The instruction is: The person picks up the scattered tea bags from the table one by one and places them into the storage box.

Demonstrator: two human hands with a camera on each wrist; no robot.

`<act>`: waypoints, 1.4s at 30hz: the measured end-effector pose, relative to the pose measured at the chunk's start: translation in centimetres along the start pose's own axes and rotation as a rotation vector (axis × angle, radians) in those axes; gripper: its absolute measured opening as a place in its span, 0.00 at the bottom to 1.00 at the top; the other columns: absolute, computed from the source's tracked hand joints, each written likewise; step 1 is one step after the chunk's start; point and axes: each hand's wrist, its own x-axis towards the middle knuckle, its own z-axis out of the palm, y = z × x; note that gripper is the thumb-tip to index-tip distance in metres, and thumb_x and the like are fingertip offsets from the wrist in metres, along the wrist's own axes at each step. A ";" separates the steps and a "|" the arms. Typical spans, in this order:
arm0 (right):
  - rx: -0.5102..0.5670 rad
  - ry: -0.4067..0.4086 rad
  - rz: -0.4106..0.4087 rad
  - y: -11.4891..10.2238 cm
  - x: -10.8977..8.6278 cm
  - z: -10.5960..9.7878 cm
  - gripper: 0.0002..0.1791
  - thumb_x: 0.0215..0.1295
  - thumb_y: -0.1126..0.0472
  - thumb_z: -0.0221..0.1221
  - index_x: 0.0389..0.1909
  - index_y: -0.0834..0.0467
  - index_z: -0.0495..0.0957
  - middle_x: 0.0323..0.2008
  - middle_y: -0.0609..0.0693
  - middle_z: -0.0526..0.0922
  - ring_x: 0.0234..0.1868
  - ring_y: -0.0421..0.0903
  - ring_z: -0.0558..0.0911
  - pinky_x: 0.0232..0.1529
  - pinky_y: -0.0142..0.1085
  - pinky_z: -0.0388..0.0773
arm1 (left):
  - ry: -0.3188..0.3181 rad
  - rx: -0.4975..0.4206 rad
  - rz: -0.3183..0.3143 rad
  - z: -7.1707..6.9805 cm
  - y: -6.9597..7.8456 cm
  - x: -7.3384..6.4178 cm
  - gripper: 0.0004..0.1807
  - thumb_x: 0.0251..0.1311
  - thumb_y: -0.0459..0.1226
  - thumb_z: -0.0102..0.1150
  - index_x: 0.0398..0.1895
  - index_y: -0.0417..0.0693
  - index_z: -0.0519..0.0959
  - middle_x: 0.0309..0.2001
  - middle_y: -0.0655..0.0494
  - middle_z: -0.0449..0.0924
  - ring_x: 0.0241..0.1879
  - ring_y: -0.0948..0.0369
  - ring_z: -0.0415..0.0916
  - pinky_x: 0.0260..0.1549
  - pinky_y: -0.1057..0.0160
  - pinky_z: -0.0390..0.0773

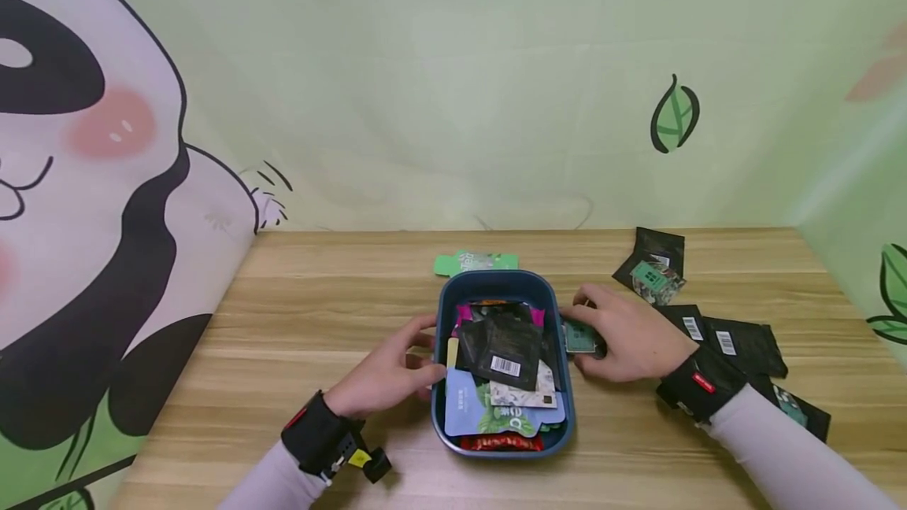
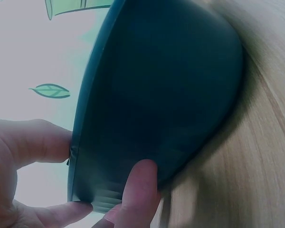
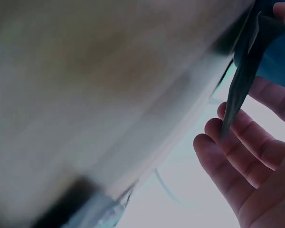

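Light green backdrop with a panda and leaf print, wood-grain tabletop (image 1: 319, 282) in front. We have a dark blue rounded-rectangular container (image 1: 498, 453) mid-table, loaded with packets: a black barcoded sachet (image 1: 512, 352) on top, a light blue packet (image 1: 464, 408) toward the near end, a red packet (image 1: 496, 442) below that.

Left hand (image 1: 392, 368): fingertips and thumb rest against the container's left wall and rim; fingers relaxed, no clench that we can see. Right hand (image 1: 631, 335): pinches a dark sachet with a green label (image 1: 579, 338) between thumb and fingers. That sachet is outside the container, alongside its right wall; we can't tell whether it touches.

Over on the right we see more black sachets (image 1: 747, 343), some overlapping, and a green-labelled one (image 1: 653, 280) near the back. A flat green packet (image 1: 489, 260) lies behind the container.

We judge the step in hand as handling one sachet at the container's side while the other hand braces it. The next move, in our view, calls for a secure pinch and enough lift to clear the rim, container kept steady.
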 end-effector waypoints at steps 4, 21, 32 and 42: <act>-0.033 0.027 0.015 0.2 -0.2 -0.8 0.36 0.50 0.39 0.65 0.60 0.52 0.80 0.48 0.45 0.72 0.44 0.40 0.70 0.44 0.37 0.74 | -0.001 0.005 0.005 0.0 0.0 0.0 0.40 0.62 0.38 0.61 0.78 0.52 0.57 0.63 0.39 0.67 0.47 0.48 0.77 0.36 0.51 0.83; -0.021 0.189 -0.038 -1.1 -0.5 -5.0 0.35 0.48 0.44 0.65 0.60 0.54 0.80 0.53 0.48 0.73 0.47 0.42 0.72 0.44 0.39 0.75 | -0.003 -0.005 -0.002 0.0 0.0 0.0 0.41 0.62 0.38 0.61 0.78 0.52 0.57 0.64 0.38 0.66 0.47 0.49 0.77 0.36 0.51 0.83; 0.125 0.094 -0.160 -7.5 -0.3 -4.3 0.34 0.49 0.42 0.67 0.61 0.46 0.79 0.55 0.40 0.70 0.50 0.35 0.69 0.47 0.33 0.75 | -0.001 -0.005 -0.008 -0.1 0.0 0.0 0.41 0.62 0.38 0.61 0.78 0.52 0.56 0.64 0.38 0.66 0.47 0.49 0.76 0.36 0.51 0.83; 0.167 0.003 -0.199 -11.2 -0.3 -3.4 0.34 0.52 0.38 0.64 0.63 0.40 0.77 0.56 0.38 0.68 0.51 0.34 0.68 0.50 0.34 0.76 | -0.002 -0.012 -0.007 -0.1 0.0 0.0 0.41 0.62 0.38 0.61 0.78 0.52 0.56 0.63 0.38 0.66 0.47 0.49 0.77 0.37 0.51 0.83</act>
